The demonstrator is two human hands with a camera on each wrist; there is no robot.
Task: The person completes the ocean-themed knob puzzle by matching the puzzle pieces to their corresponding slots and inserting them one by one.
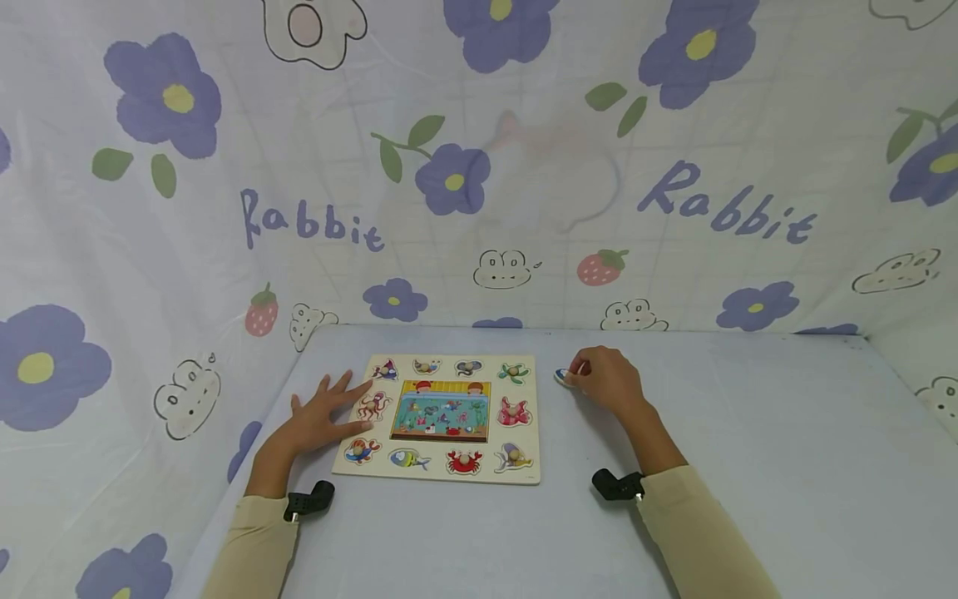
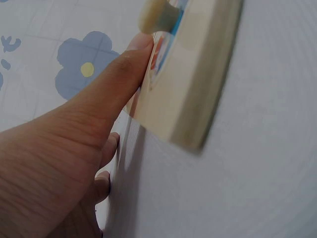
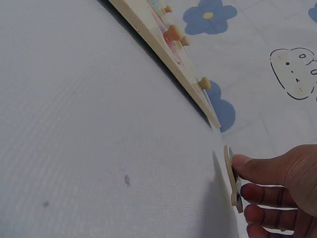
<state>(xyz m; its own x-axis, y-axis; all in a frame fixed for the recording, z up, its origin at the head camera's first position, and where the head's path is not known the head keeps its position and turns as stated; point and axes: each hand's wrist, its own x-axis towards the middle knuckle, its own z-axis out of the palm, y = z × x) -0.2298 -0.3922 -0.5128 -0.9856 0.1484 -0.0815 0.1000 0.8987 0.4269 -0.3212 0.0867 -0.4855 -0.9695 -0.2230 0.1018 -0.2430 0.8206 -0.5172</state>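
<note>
A wooden peg puzzle board (image 1: pixel 441 470) lies on the table, with sea-animal pieces around a fish-tank picture (image 1: pixel 441 412). My left hand (image 1: pixel 318 418) rests at the board's left edge with fingers spread. In the left wrist view, its thumb (image 2: pixel 116 77) touches the board close to a round wooden knob (image 2: pixel 157 16). Just right of the board, my right hand (image 1: pixel 608 378) pinches a small blue-and-white puzzle piece (image 1: pixel 563 378) between thumb and fingers. The right wrist view shows this piece (image 3: pixel 232 173) edge-on, tilted up; its picture is mostly hidden.
Among the pieces on the board are a red crab (image 1: pixel 464 462), a green turtle (image 1: pixel 514 372) and a striped fish (image 1: pixel 409 458). A white cloth (image 1: pixel 748 466) covers the table. Behind it hangs a flower-printed curtain (image 1: pixel 554 291).
</note>
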